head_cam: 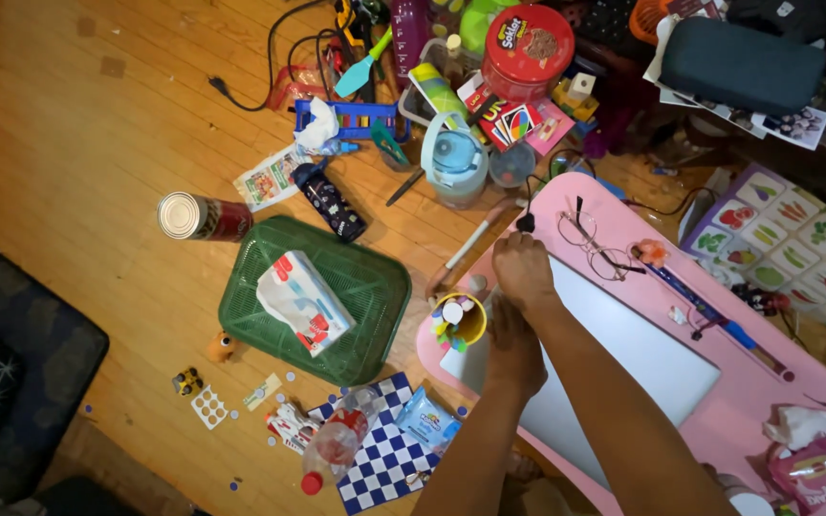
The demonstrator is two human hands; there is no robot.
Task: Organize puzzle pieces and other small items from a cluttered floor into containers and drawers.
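Where hands (518,306) meet: white laptop (623,354).

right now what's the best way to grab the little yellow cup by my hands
Grip the yellow cup around its outer wall, coming from its left, floor side. It stands upright, stuffed with small bits, and both the left hand and right hand crowd its right.

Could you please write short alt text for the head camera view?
Two bare hands, left hand and right hand, rest on a white board atop a pink table, beside a yellow cup. A green basket sits on the cluttered wooden floor.
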